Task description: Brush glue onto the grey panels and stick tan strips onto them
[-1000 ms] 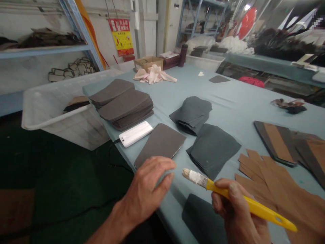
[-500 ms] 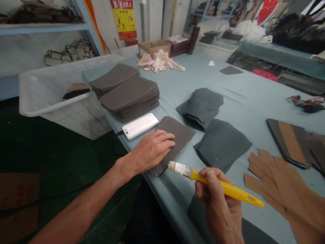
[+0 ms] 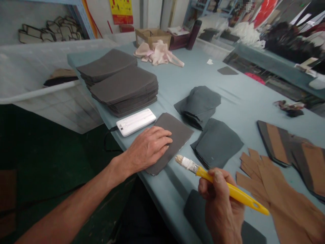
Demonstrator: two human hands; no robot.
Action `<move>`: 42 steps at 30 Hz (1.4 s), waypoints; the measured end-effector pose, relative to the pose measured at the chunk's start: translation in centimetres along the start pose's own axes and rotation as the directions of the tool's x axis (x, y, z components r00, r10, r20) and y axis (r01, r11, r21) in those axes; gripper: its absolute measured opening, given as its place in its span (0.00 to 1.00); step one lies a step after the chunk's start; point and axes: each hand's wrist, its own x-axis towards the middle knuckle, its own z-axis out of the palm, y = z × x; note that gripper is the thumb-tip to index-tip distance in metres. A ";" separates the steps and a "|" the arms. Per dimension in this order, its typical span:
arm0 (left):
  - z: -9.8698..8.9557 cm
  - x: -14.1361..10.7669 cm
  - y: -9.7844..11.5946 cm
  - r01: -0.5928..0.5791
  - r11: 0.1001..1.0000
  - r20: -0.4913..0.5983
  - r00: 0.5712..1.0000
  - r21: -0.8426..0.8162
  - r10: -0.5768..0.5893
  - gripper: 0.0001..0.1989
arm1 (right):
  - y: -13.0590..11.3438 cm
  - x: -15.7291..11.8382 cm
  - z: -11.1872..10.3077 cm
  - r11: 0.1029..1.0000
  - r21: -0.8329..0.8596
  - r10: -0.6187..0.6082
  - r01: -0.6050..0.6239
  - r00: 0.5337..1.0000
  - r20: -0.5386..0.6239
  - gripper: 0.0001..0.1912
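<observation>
My left hand lies flat on a dark grey panel near the table edge, fingers stretched over it. In my right hand is a paintbrush with a yellow handle, gripped between thumb and fingers. White stuff coats its ferrule and bristles, which point left, just off the panel's right edge. Beyond the left hand lies a white power bank with a black cable. To the panel's right sit two small piles of dark green-grey pieces, a nearer pile and a farther pile.
Tall stacks of dark grey panels stand at the table's left edge. Brown strips and dark pieces with brown bands lie at right. A cardboard box and pale gloves are at the back; a white bin stands left.
My right hand has moved the paintbrush slightly right, away from the panel's edge. My left hand stays on the panel. The whole view has shifted a little.
</observation>
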 end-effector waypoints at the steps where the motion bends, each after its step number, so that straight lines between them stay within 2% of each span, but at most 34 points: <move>1: 0.1 0.0 0.0 0.002 1.000 -0.005 1.000 0.000 -0.002 0.12 | 0.1 0.1 -0.1 1.000 0.000 -0.018 0.018 1.000 -0.004 0.22; 11: 0.0 -0.1 0.0 0.019 1.000 -0.007 1.000 0.005 -0.019 0.12 | 1.1 2.2 -1.6 0.984 -0.028 -0.179 0.178 0.984 -0.014 0.23; 18: 0.0 -0.2 0.0 0.025 1.000 0.009 1.000 0.004 -0.025 0.12 | 0.2 1.6 -1.1 0.988 -0.032 -0.154 0.152 0.987 -0.052 0.25; 26: 0.1 -0.1 0.0 0.036 0.999 0.015 0.999 -0.014 -0.036 0.11 | -0.7 -1.6 -0.3 0.999 -0.041 -0.025 0.029 0.996 0.089 0.26; 31: 0.2 -0.1 0.0 0.043 0.999 0.010 0.999 -0.027 -0.042 0.11 | -0.3 -2.6 0.1 0.997 0.009 0.074 -0.075 0.993 0.092 0.25; 37: 0.2 -0.2 0.0 0.048 0.998 0.014 0.999 -0.044 -0.048 0.11 | 0.2 -2.7 0.7 0.999 0.032 0.024 -0.026 0.996 0.083 0.22; 42: 0.2 -0.2 -0.1 0.050 0.998 0.020 0.999 -0.043 -0.049 0.11 | 1.5 -1.6 0.1 0.998 0.064 -0.032 0.025 0.994 0.103 0.21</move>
